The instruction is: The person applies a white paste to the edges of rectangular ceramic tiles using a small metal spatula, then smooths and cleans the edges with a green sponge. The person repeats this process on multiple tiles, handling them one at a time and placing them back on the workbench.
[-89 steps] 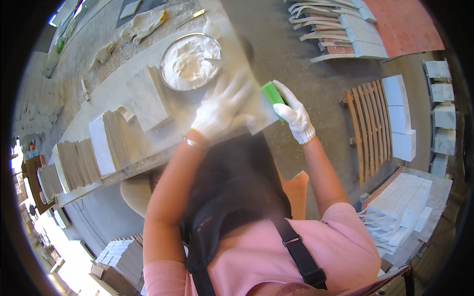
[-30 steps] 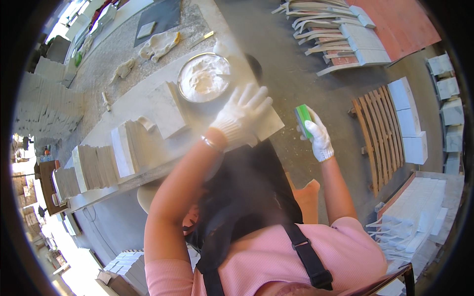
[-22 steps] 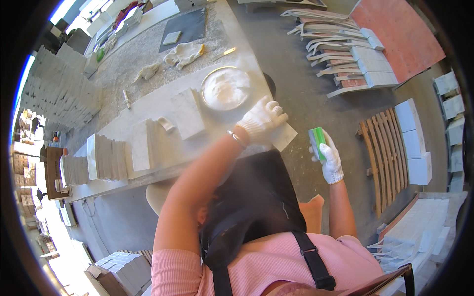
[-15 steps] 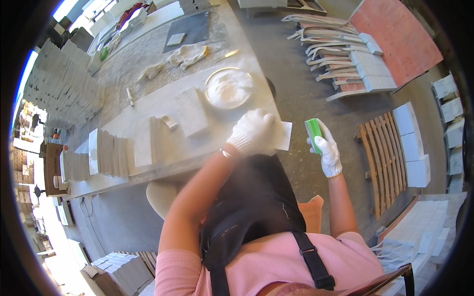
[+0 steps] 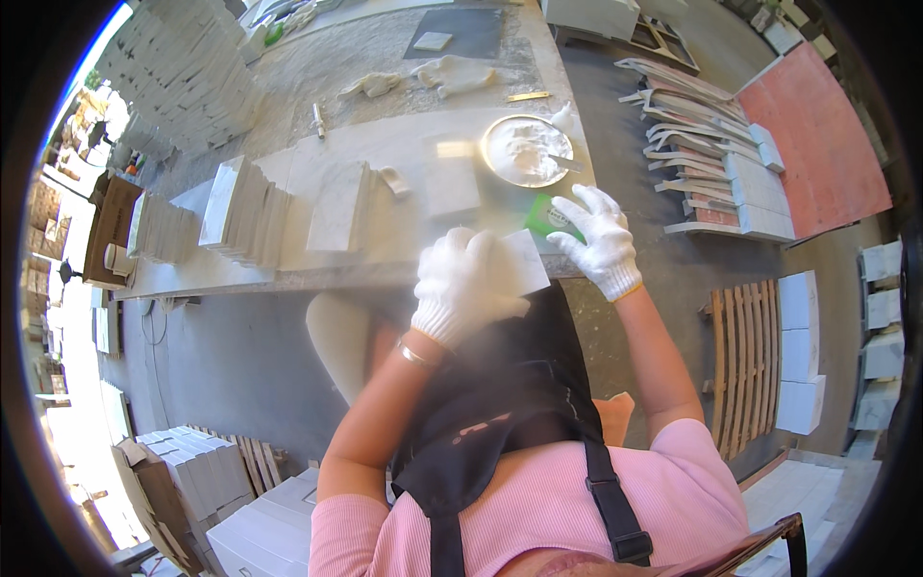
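Observation:
In a white knitted glove, my left hand [image 5: 460,284] grips a small white marble-look tile [image 5: 525,262] at the table's near edge. My right hand [image 5: 603,240], also gloved, has its fingers spread and holds nothing. Just beside those fingers lies a green rectangular block [image 5: 552,217] at the table corner, partly behind the hand. Beyond it stands a round bowl [image 5: 492,173] of white powder with a flat scraper blade [image 5: 565,163] resting at its right side. Pale dust blurs the area around my left hand.
White tile stacks [image 5: 238,207] stand along the table's left part, with a flat tile pile [image 5: 452,188] nearer the bowl. Crumpled gloves [image 5: 452,75] and a dark mat [image 5: 460,34] lie farther back. A wooden pallet [image 5: 745,370] and a tile-laden rack [image 5: 755,192] are at the right.
My right hand has moved left to the table corner and let go of the green block. My left hand with the tile has come nearer to my body. The view has shifted.

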`<state>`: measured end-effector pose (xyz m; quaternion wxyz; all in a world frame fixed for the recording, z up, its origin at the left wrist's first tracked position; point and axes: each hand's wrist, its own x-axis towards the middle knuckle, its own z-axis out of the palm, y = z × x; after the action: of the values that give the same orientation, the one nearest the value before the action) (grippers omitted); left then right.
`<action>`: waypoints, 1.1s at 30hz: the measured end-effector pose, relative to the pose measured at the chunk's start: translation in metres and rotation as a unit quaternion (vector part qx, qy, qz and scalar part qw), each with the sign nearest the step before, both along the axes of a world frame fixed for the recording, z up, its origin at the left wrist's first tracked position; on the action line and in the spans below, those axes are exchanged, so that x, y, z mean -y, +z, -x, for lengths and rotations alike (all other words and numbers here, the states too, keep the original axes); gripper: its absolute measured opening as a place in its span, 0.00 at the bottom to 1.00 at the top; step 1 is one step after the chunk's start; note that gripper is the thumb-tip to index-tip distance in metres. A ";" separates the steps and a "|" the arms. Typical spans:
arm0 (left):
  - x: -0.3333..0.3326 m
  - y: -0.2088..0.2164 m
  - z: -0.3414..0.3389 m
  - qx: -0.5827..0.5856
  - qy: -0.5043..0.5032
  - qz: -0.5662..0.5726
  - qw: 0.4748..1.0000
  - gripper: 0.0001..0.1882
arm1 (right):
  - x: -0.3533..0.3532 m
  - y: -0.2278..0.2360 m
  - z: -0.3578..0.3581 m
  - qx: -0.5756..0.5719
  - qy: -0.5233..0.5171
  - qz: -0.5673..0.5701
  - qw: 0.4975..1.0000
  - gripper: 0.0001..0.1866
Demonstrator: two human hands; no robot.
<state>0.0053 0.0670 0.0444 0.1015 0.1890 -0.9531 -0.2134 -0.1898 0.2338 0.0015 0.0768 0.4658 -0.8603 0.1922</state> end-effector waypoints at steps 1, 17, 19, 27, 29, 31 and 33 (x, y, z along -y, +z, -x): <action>0.000 -0.001 -0.002 -0.023 -0.003 0.009 1.000 0.42 | -0.003 0.008 -0.010 0.060 0.029 0.058 0.996 0.34; -0.034 -0.010 -0.001 -0.174 -0.074 0.031 0.981 0.39 | -0.035 0.032 -0.027 0.382 -0.115 0.268 0.877 0.23; -0.036 -0.009 -0.003 -0.178 -0.075 0.034 0.981 0.40 | -0.038 0.036 -0.041 0.452 -0.101 0.278 0.842 0.24; -0.040 -0.012 -0.007 -0.225 -0.084 0.060 0.969 0.40 | -0.030 0.046 -0.072 0.497 -0.019 0.235 0.835 0.22; -0.037 -0.015 -0.011 -0.251 -0.077 0.077 0.962 0.39 | -0.040 0.051 -0.072 0.521 -0.054 0.207 0.826 0.22; -0.031 -0.018 -0.015 -0.218 -0.077 0.054 0.971 0.40 | -0.045 0.052 -0.072 0.570 -0.089 0.213 0.788 0.23; -0.030 -0.022 -0.017 -0.199 -0.074 0.049 0.976 0.40 | -0.044 0.049 -0.073 0.552 -0.106 0.217 0.798 0.24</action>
<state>0.0220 0.0966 0.0225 0.2824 0.0660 -0.9344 -0.2068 -0.1164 0.2774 0.0502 -0.2920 0.1576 -0.7372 0.5886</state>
